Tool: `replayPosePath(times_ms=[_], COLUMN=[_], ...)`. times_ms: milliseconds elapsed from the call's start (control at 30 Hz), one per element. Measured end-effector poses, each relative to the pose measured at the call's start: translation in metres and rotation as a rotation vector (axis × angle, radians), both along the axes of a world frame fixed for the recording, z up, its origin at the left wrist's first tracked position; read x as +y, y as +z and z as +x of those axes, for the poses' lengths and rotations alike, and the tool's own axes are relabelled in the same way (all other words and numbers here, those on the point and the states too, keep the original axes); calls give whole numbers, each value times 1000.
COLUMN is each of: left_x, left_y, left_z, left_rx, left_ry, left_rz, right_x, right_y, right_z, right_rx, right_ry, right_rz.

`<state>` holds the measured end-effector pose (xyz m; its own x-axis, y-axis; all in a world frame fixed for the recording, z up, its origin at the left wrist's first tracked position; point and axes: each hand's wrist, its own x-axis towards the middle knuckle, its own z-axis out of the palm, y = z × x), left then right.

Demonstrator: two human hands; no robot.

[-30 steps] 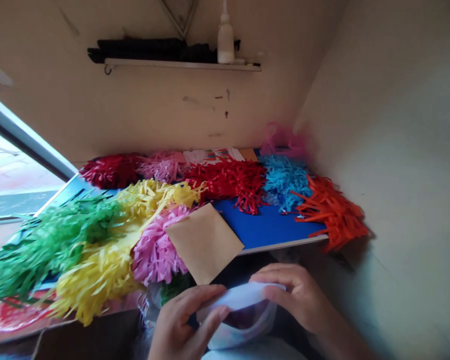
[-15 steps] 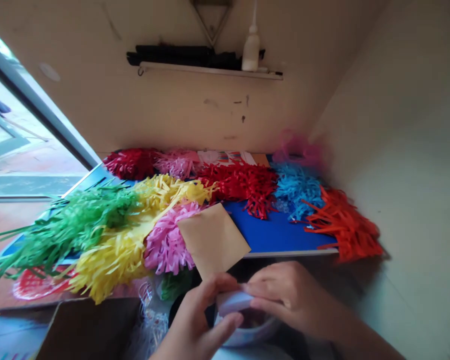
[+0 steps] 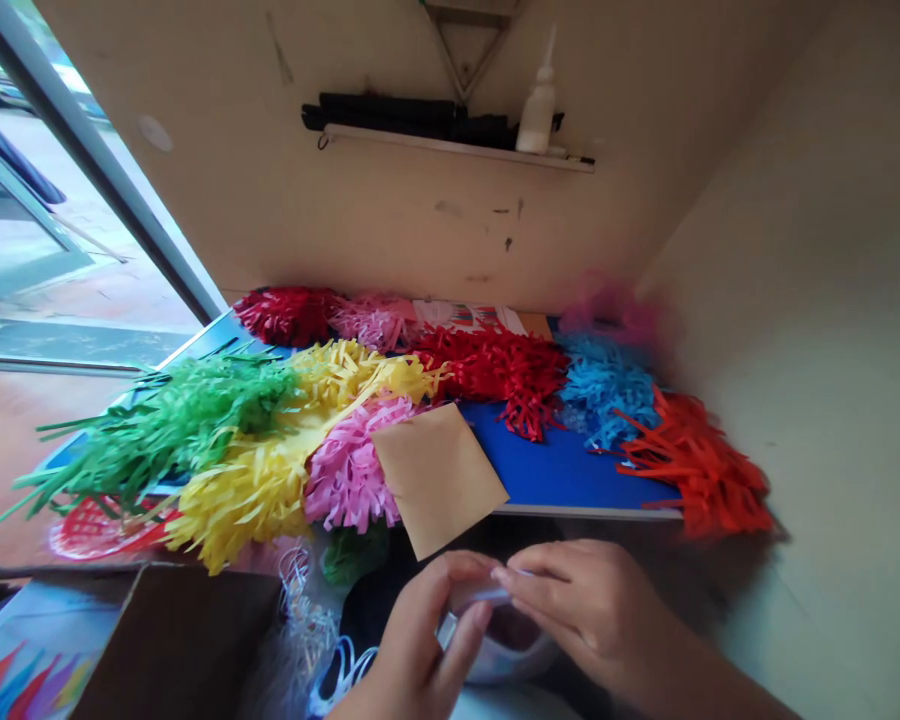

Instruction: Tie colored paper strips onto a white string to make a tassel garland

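Note:
My left hand [image 3: 416,650] and my right hand [image 3: 581,610] meet at the bottom centre, both pinching a small folded piece of pale lilac paper [image 3: 480,592] between thumbs and fingertips. They hover over a clear plastic bag [image 3: 506,655] in my lap. Just beyond them a tan paper square [image 3: 439,475] hangs over the front edge of the blue board [image 3: 562,465].
Piles of fringed paper cover the board: green [image 3: 172,420], yellow [image 3: 270,470], pink [image 3: 352,470], red [image 3: 502,370], light blue [image 3: 600,385], orange [image 3: 701,470]. A glue bottle [image 3: 538,100] stands on a wall shelf. A brown cardboard box [image 3: 172,650] sits lower left. Walls close in behind and to the right.
The lilac paper has been folded smaller between my fingers, and my hands have drawn closer together. The view has shifted so everything sits further right and a little higher.

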<state>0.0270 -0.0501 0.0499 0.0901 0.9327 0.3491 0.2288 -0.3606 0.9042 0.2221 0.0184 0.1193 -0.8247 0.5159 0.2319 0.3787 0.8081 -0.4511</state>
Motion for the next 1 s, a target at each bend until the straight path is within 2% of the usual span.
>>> replayPosePath(times_ms=[67, 167, 233, 300, 367, 433, 533, 633, 700, 767, 833, 933, 1000], left_x=[6, 18, 25, 32, 37, 42, 49, 55, 58, 63, 70, 80, 86], left_y=[-7, -11, -3, 10, 25, 34, 34, 28, 27, 32, 42, 55, 60], left_z=[0, -4, -4, 1, 11, 22, 25, 13, 5, 1, 1, 5, 8], left_rx=[127, 327, 530, 774, 989, 1146, 1271, 1327, 1337, 1309, 1224, 1034, 936], left_ry=[102, 218, 263, 298, 270, 141, -13, 15, 28, 4, -106, -389, -491], left_rz=[226, 417, 473, 492, 473, 451, 413, 382, 377, 364, 345, 293, 253], right_x=[0, 9, 18, 24, 26, 26, 19, 5, -6, -13, -16, -13, -12], right_y=[-1, 0, 0, -1, -3, -7, -20, -45, -64, -79, -88, -89, -87], right_z=[1, 6, 7, 5, 2, 2, 12, 21, 21, 16, 11, 12, 16], right_rx=[-12, -1, 44, 85, 91, 104, 296, 560, 603, 589, 583, 580, 585], right_ry=[-5, -23, -93, -158, -168, -176, -268, -354, -412, -491, -542, -500, -462], right_rz=[21, -181, -312, -341, -297, -259, -413, -663, -676, -590, -499, -459, -451])
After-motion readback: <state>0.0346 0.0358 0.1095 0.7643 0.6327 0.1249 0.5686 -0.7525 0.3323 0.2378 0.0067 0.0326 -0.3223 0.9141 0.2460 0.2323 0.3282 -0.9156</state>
